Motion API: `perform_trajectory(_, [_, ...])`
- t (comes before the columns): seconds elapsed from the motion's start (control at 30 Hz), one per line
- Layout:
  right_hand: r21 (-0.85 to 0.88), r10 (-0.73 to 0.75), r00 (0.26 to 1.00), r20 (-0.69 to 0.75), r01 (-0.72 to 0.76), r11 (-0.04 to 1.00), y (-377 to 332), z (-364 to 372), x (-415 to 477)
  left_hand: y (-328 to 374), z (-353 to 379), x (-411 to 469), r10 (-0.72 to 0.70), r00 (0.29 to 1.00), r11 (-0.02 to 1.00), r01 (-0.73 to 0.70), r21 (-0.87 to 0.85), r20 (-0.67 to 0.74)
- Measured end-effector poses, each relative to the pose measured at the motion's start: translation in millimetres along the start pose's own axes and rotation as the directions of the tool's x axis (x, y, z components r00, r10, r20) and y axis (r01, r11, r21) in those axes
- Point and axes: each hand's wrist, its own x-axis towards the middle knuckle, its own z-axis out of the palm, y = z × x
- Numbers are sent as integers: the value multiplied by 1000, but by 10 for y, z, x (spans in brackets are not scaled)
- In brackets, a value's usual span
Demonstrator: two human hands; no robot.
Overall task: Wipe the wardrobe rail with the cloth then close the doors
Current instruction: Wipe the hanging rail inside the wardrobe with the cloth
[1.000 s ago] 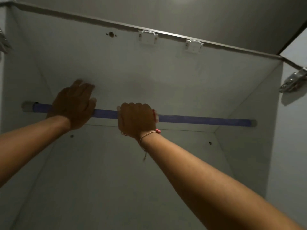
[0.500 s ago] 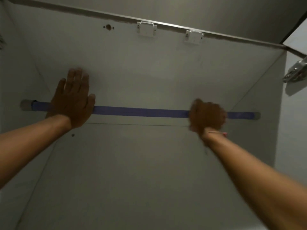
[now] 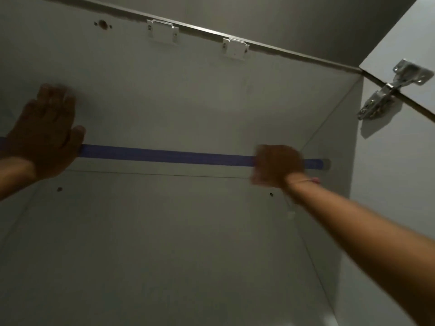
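A blue wardrobe rail (image 3: 164,156) runs left to right across the inside of a pale wardrobe. My right hand (image 3: 277,165) is closed around the rail close to its right end socket (image 3: 326,164) and looks blurred. A small pink bit of the cloth (image 3: 315,180) shows by my wrist; the remainder is hidden inside my fist. My left hand (image 3: 47,132) lies flat over the rail's left part with the fingers spread upward, holding nothing. The rail's left end is out of frame.
The right door (image 3: 400,43) stands open at the upper right, with a metal hinge (image 3: 386,92) on the side panel edge. Two white brackets (image 3: 162,31) (image 3: 235,49) sit on the top panel near its front edge. The back panel (image 3: 164,243) fills the lower view.
My right hand has slid along the rail from its middle to near its right end. My left hand has stayed on the left part, its fingers now stretched out flat.
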Motion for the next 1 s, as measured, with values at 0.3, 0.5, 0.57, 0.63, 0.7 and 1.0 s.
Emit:
perform_trajectory(0.3, [157, 339, 910, -238, -308, 938, 363, 274, 8, 168, -108, -17, -46, 998, 999, 45, -23, -32])
perform_trajectory(0.5, [369, 277, 914, -297, -158, 916, -1816, -184, 120, 164, -123, -23, -36, 998, 999, 34, -37, -47])
perform_trajectory(0.57, [479, 206, 912, -355, -12, 878, -2381, -320, 149, 127, -116, -16, -24, 999, 999, 22, -44, -43])
perform_trajectory(0.63, [486, 106, 913, -395, 109, 867, -2649, -363, 143, 89, -103, -13, -26, 999, 998, 24, -51, -23])
perform_trajectory(0.7, [419, 17, 891, -454, 197, 886, -2617, -318, 133, 79, -96, -13, -10, 1000, 999, 10, -39, -4])
perform_trajectory(1.0, [4, 163, 982, -90, -163, 987, 195, 47, -191, 214, -215, -48, -45, 999, 998, 44, -36, -12])
